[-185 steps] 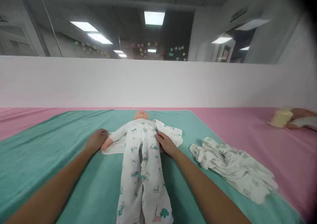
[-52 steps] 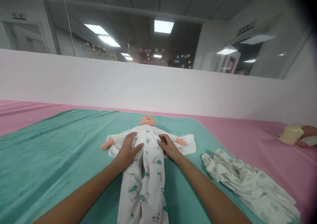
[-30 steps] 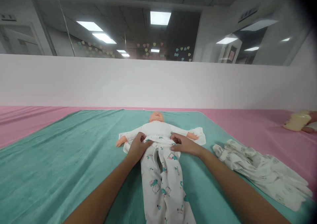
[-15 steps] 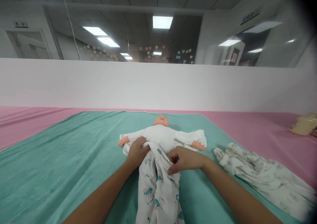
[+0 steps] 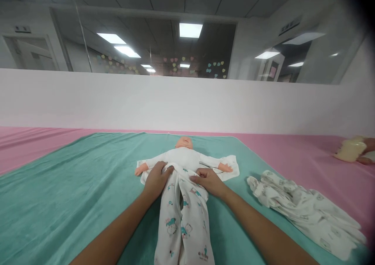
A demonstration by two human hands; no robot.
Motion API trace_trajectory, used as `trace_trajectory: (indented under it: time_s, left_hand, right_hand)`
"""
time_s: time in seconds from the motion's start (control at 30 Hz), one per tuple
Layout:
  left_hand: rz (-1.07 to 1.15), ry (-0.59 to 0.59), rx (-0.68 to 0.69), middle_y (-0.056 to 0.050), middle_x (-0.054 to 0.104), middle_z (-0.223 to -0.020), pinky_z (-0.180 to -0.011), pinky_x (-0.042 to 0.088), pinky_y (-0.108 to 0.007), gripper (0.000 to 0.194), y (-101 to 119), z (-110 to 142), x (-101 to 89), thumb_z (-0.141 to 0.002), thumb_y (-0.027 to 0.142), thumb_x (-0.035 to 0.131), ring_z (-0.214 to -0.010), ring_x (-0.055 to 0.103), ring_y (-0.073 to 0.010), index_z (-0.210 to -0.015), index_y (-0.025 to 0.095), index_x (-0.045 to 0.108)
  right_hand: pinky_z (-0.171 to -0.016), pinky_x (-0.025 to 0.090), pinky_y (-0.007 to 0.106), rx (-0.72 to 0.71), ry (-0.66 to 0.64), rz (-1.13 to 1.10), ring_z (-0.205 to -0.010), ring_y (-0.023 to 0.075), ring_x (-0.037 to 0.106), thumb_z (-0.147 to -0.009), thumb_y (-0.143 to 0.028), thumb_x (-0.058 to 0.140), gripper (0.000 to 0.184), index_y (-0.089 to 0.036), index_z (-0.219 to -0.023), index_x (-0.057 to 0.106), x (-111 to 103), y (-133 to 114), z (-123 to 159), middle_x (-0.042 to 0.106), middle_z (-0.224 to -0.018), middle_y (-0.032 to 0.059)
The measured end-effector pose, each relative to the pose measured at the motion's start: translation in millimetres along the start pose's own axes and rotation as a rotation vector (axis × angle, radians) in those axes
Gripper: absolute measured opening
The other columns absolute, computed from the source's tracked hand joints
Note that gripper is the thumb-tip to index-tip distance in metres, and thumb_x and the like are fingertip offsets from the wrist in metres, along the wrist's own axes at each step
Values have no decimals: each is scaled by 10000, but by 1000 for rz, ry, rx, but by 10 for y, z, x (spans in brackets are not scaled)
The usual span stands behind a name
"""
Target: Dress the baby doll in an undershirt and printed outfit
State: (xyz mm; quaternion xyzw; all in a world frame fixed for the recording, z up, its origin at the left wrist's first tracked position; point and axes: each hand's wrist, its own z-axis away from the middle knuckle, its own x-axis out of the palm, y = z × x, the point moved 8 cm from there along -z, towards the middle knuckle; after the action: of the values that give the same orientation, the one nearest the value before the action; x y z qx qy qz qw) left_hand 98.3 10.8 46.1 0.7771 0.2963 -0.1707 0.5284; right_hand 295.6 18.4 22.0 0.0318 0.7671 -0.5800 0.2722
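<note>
A baby doll (image 5: 184, 155) lies on its back on a teal blanket (image 5: 73, 179), arms spread, in a plain white top. White patterned trousers (image 5: 183, 218) cover its legs. My left hand (image 5: 156, 179) lies at the doll's left hip, fingers curled on the trouser waistband. My right hand (image 5: 208, 181) rests on the waistband at the other hip, fingers pressed on the cloth. A white cloth lies spread beneath the doll's arms.
A crumpled white patterned garment (image 5: 301, 212) lies on the blanket to the right. The blanket lies on a pink sheet (image 5: 293, 155). A pale yellow object (image 5: 350, 151) sits at the far right edge. A white partition wall (image 5: 187, 104) closes the back.
The patterned cloth that covered the doll's chest has come down to the waist, baring the white top. Both hands have stayed at the waistband; the right hand has shifted slightly back toward the hip.
</note>
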Motion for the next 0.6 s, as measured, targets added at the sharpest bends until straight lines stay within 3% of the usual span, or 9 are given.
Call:
trace_trajectory:
  time_s: [0.2,0.33,0.5,0.6]
  left_hand:
    - [130,-390,-115,21,525,-734,-572,393,-248,329,-82,20,11,-737,520,513,-679,510,-163,-861,216,542]
    - [295,-642,-205,0,571,-828,-520,435,-244,505,-68,158,-2,-682,502,597,-687,566,-175,-1110,258,487]
    - [463,-825,-344,-8,597,-824,-530,476,-286,828,-47,330,78,-630,367,674,-694,620,-214,-1334,299,242]
    - [544,-876,-320,-18,602,-894,-556,491,-299,849,11,358,136,-601,317,690,-789,623,-237,-1326,295,250]
  right_hand:
    - [-492,208,229,2,-46,-15,-535,88,286,-715,-560,569,434,-172,-576,431,16,5,5,331,-553,-46]
    - [-493,205,231,-5,-55,-16,-536,87,282,-730,-556,556,428,-174,-587,427,25,19,1,330,-559,-46]
    - [-492,193,232,-14,-59,-31,-530,84,265,-733,-547,556,430,-175,-579,403,31,10,2,308,-552,-49]
    - [-496,190,231,-14,-53,-32,-534,83,261,-731,-546,558,436,-173,-573,398,23,-15,13,299,-552,-49]
